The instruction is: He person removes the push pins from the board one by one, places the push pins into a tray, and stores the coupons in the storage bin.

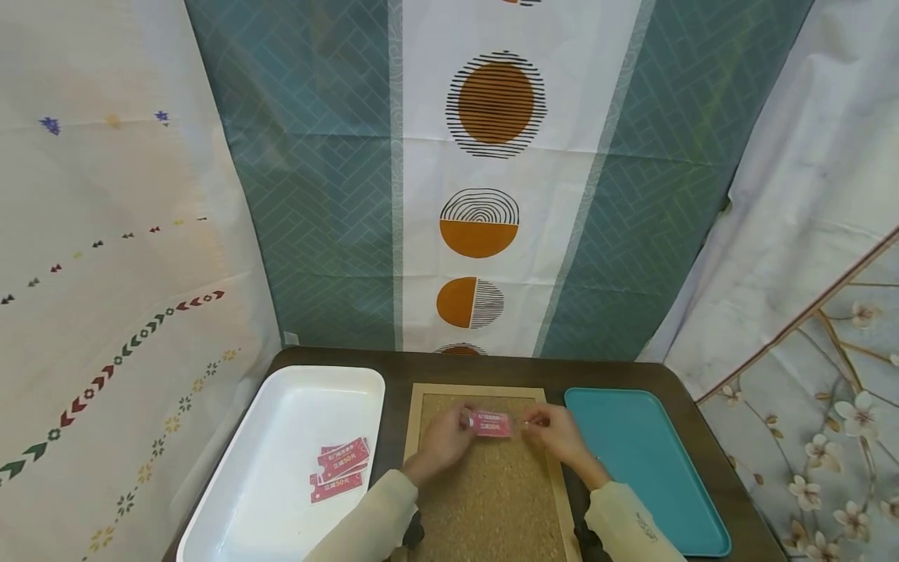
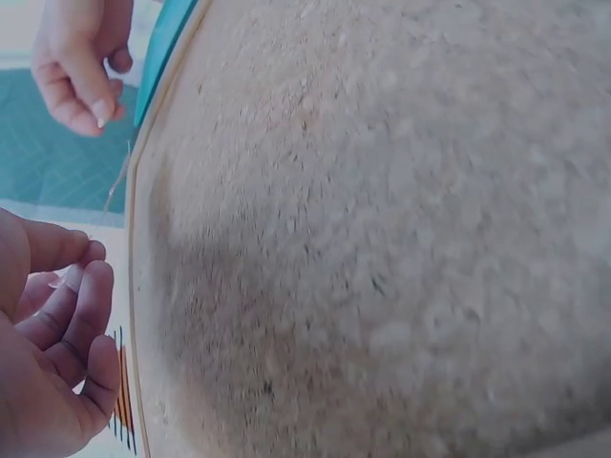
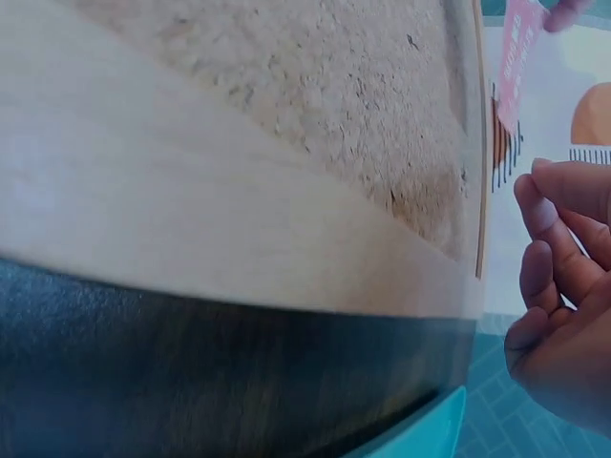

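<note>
Over the upper part of the cork board, my left hand pinches a pink paper coupon by its left end. White print on the coupon faces me. In the left wrist view, the thumb and forefinger of the left hand meet on it, and it appears nearly edge-on. My right hand is just right of the coupon, apart from it, with thumb and forefinger pinched together. A small pale thing shows at those fingertips; I cannot tell its kind. In the right wrist view, the right hand's other fingers are curled.
A white tray stands left of the board, with several pink coupons overlapping near its right side. To the right lies a teal tray. All rest on a dark table; patterned curtains hang behind and at both sides.
</note>
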`<act>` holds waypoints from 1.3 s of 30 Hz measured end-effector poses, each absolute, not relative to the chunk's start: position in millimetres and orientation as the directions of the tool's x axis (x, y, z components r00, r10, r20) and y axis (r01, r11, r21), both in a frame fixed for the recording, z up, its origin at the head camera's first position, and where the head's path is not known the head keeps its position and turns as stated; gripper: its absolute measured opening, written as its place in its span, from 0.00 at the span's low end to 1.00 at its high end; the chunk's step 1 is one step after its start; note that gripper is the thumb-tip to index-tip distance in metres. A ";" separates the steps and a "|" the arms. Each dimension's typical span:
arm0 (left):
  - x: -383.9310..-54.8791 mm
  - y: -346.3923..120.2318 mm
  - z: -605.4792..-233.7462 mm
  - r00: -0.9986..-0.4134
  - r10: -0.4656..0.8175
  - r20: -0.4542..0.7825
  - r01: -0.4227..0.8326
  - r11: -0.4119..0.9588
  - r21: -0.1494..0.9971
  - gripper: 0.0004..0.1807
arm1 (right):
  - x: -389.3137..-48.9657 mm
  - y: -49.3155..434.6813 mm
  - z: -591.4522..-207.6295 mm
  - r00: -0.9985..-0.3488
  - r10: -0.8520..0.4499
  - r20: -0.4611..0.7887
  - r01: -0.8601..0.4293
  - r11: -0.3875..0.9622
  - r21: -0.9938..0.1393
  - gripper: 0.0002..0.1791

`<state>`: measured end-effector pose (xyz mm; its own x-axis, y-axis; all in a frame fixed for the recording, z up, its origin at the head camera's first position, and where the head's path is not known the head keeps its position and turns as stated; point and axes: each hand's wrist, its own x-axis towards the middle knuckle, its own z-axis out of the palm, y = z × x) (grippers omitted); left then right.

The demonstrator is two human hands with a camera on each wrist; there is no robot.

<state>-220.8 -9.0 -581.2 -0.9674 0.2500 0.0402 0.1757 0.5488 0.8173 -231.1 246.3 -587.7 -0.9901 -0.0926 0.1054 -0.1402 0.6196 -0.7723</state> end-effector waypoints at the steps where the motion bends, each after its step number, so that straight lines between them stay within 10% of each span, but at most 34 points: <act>1: -220.7 -11.4 -580.7 -0.967 0.251 0.044 0.178 0.544 0.820 0.20 | -230.6 247.6 -587.8 -0.990 -0.086 0.109 -0.138 0.623 -0.770 0.04; 39: -223.7 -69.2 -566.5 -0.980 0.147 0.135 0.195 0.574 0.795 0.18 | -203.1 303.5 -595.5 -0.996 -0.042 0.075 -0.085 0.649 -0.756 0.02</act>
